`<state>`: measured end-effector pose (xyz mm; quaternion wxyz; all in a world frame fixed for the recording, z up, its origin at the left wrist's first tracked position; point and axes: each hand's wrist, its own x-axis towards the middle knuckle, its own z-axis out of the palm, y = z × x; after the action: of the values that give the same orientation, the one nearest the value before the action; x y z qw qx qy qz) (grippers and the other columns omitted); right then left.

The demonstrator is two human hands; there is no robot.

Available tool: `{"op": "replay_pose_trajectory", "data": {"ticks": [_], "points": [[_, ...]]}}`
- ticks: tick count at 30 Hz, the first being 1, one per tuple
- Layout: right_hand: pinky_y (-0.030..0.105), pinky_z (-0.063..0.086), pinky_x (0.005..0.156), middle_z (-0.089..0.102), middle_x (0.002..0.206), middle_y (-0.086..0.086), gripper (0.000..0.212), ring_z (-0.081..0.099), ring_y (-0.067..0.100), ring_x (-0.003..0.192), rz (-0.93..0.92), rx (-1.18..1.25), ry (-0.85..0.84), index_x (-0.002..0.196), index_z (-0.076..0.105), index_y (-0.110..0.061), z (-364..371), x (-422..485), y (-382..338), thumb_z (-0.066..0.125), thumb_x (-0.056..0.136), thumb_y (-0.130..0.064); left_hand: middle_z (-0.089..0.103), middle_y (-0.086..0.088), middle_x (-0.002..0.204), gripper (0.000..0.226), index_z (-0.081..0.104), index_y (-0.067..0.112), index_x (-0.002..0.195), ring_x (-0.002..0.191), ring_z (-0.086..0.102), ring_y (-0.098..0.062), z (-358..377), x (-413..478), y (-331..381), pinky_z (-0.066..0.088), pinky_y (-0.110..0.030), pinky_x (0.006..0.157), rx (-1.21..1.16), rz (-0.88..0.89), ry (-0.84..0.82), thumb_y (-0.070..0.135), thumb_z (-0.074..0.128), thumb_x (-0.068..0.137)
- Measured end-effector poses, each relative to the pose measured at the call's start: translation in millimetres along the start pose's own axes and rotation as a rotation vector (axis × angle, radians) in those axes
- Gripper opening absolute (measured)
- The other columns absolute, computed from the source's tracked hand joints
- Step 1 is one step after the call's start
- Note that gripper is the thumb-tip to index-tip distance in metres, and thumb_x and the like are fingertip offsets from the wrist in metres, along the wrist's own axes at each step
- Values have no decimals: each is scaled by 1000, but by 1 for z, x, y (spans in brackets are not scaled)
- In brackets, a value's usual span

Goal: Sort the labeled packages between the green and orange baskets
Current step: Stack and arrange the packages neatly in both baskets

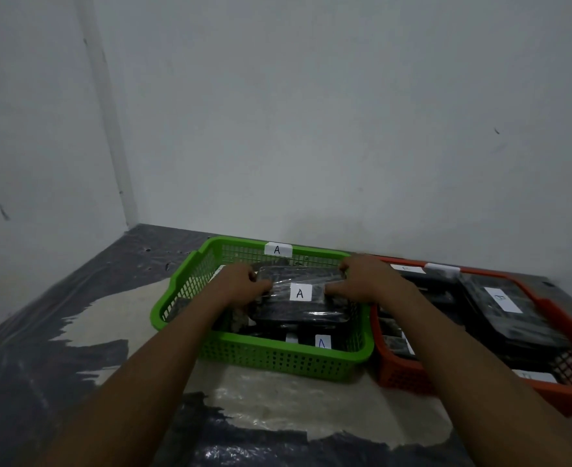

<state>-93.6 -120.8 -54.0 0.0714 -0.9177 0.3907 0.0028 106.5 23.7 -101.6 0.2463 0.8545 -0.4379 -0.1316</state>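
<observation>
Both forearms reach forward from the bottom of the view over a plastic-covered table (261, 399), and they meet at one black wrapped package (298, 301) that sits on top of the pile inside the green basket (278, 360). That package carries a white "A" label (300, 293) between the two hands, and the green basket's far rim wears a matching "A" tag (278, 250), so the step in hand looks like setting an A package into its proper basket, or squaring it up there. Left hand (244, 286) is curled over the package's left end, fingers bent down onto the wrap; right hand (362, 281) is curled over the right end in the same way, thumb pressing toward the label. Each is closed around its edge of the package rather than spread flat, though whether the package rests fully on the pile or is borne by the hands I cannot tell. Beyond the right wrist lies the orange basket (412, 375), touching the green one, with black packages inside, one labelled "B" (502, 298). Next, I judge, the fingers need to let go and draw up clear of the rims without dragging the slippery wrap along, then look for any package lying in the wrong basket.
</observation>
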Motion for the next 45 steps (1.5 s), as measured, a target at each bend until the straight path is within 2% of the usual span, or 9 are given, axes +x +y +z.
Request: {"op": "replay_pose_trajectory", "data": {"ticks": [5, 11, 18, 22, 28, 33, 39, 42, 45], "points": [[31, 47, 73, 66, 114, 9, 59, 62, 26, 103, 40, 16, 138, 127, 57, -12, 3, -6, -15, 70, 82, -48, 76, -9, 101, 30, 73, 10, 106, 87, 72, -24, -12, -9, -5, 56, -32, 79, -39, 67, 47, 35, 69, 91], [30, 39, 64, 53, 90, -3, 49, 51, 18, 81, -263, 172, 340, 124, 49, -21, 21, -8, -70, 70, 84, -40, 71, 6, 92, 14, 71, 16, 104, 71, 63, -13, -51, -39, -47, 41, -22, 62, -127, 191, 476, 19, 71, 90], [32, 54, 87, 73, 106, -1, 36, 65, 15, 95, -560, 472, -57, 119, 67, -18, 42, 3, -146, 70, 90, -39, 70, -2, 96, 7, 73, 12, 97, 77, 52, -8, -52, -78, -102, 35, -6, 67, -7, 231, 526, 12, 68, 92], [36, 56, 88, 66, 123, -5, 49, 65, 14, 101, -578, 458, -287, 136, 58, -26, 51, 6, -162, 65, 92, -48, 73, 9, 100, 13, 76, 25, 101, 93, 62, -10, -54, -92, -111, 49, -34, 86, 82, 366, 417, 26, 72, 89], [31, 45, 75, 63, 105, -1, 38, 56, 10, 79, -679, 410, -356, 134, 57, -23, 61, 5, -167, 50, 102, -42, 59, 22, 93, 54, 63, 46, 121, 100, 52, -11, -54, -99, -112, 26, -37, 94, 298, 224, 322, 77, 41, 83], [25, 44, 61, 62, 68, -12, 32, 54, 4, 58, -601, 498, -371, 132, 61, -20, 60, 10, -166, 48, 103, -22, 67, 16, 98, 72, 57, 48, 127, 107, 53, -12, -47, -102, -102, 19, -36, 95, 354, 159, 327, 86, 30, 72], [48, 56, 94, 69, 119, 14, 48, 70, 28, 103, -559, 605, -392, 146, 48, -23, 53, 8, -161, 39, 104, -3, 71, 11, 89, 62, 67, 39, 116, 99, 59, -13, -42, -100, -91, 25, -36, 93, 286, 109, 404, 75, 44, 71], [38, 61, 85, 65, 130, 13, 45, 70, 25, 102, -522, 765, -376, 143, 50, -15, 51, 10, -152, 43, 102, 2, 75, 7, 95, 42, 71, 33, 114, 92, 66, -11, -47, -100, -92, 42, -33, 92, 67, 142, 477, 56, 67, 79], [35, 62, 80, 65, 127, 7, 35, 69, 20, 101, -500, 834, -269, 138, 56, -20, 49, 11, -141, 53, 103, -26, 73, 15, 96, 24, 69, 40, 111, 79, 69, 1, -56, -101, -93, 50, -16, 66, -262, 155, 480, 37, 71, 88]]}}
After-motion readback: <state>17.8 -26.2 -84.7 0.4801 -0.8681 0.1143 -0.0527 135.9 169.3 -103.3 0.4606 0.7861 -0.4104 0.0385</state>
